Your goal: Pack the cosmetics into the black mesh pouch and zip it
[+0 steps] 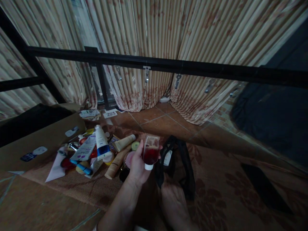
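My left hand [139, 166] is wrapped around a clear bottle [151, 154] of dark red liquid, tilted so its white cap points down toward me. Just right of it, a black mesh-like bag [189, 173] lies open on the cloth, with a white-labelled item [167, 158] inside. My right hand [173, 194] is closed at the bag's near rim; its fingertips are partly hidden. Left of the bottle lies a pile of cosmetics, among them a white-and-blue tube [102, 141], a beige tube [124, 142] and a tan tube [117, 163].
A cardboard box [48, 141] with something black in it stands at the left. The patterned cloth [211, 173] spreads over the tiled floor, with a dark flat object [264, 187] at the right. A black metal rail [158, 61] crosses before striped curtains [156, 29]. Papers [89, 114] lie behind the pile.
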